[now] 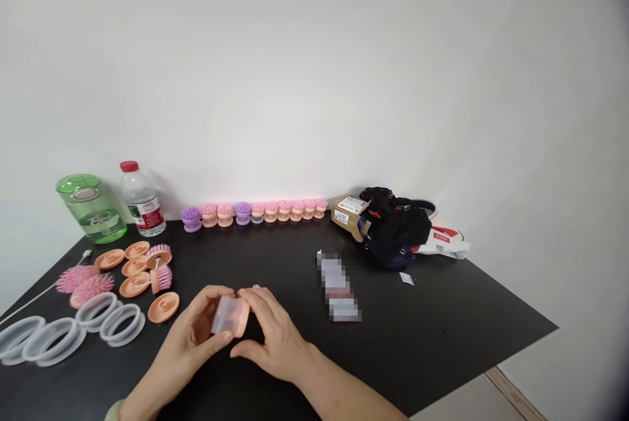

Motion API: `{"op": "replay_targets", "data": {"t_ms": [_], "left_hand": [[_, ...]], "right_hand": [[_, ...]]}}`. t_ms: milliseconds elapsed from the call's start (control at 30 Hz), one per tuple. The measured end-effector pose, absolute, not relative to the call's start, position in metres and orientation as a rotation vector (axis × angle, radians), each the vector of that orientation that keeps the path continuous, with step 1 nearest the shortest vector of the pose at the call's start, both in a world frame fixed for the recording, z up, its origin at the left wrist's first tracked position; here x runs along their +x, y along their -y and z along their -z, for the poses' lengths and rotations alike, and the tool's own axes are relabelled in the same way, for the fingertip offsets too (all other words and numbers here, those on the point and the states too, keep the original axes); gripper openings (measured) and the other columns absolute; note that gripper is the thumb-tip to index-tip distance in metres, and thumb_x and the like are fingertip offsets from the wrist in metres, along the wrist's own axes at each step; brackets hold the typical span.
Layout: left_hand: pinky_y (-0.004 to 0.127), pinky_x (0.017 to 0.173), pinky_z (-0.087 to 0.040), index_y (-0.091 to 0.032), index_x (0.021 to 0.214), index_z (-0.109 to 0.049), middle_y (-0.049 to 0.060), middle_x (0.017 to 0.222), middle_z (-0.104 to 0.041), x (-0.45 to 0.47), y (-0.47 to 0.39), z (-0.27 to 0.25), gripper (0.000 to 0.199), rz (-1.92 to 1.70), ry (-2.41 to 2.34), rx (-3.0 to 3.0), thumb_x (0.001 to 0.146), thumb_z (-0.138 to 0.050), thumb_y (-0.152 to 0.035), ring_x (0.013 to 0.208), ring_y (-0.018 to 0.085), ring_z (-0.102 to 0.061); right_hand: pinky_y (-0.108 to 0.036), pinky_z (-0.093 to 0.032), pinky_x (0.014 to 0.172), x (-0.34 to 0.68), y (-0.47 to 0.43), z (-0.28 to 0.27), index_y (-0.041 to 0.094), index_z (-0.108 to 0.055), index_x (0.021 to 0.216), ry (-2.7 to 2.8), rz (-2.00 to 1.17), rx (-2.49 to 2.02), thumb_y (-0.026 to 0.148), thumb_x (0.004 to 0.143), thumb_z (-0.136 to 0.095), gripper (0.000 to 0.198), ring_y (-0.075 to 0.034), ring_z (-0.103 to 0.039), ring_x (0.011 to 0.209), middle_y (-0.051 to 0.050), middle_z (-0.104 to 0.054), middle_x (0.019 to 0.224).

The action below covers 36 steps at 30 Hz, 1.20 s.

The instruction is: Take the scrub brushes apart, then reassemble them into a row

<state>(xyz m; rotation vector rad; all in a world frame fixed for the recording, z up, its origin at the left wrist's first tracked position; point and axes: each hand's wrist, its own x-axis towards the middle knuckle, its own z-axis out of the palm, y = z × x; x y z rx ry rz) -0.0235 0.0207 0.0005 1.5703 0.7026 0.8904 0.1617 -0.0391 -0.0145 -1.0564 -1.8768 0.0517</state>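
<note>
A small round brush part [230,316] sits between my hands above the front of the table, its translucent sleeve to the left and its peach rim to the right. My left hand [196,329] is closed round the translucent side, thumb below and fingers above. My right hand [278,336] has its fingers curled over the peach end, where a speck of pink shows; its thumb stands apart below. Closest on the left are a loose peach disc [164,307] and translucent rings [122,325]. Pink bristle heads [92,290] lie further left.
Pink and purple brushes [270,211] stand in a row along the wall. Back left are a green jug [92,208] and a water bottle [143,201]. On the right lie a blurred flat object [339,287], a cardboard box [348,217] and a dark bag [400,231].
</note>
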Motion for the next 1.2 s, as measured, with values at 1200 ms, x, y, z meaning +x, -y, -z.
{"op": "replay_targets", "data": {"t_ms": [1200], "left_hand": [[0.043, 0.098, -0.049, -0.027, 0.133, -0.053, 0.008, 0.118, -0.056, -0.024, -0.028, 0.021, 0.058, -0.696, -0.973, 2.362, 0.078, -0.062, -0.012, 0.110, 0.026, -0.056]], "right_hand": [[-0.052, -0.043, 0.102, 0.245, 0.026, 0.020, 0.023, -0.062, 0.082, 1.682, -0.696, -1.568, 0.007, 0.060, -0.075, 0.030, -0.031, -0.057, 0.122, -0.006, -0.067, 0.120]]}}
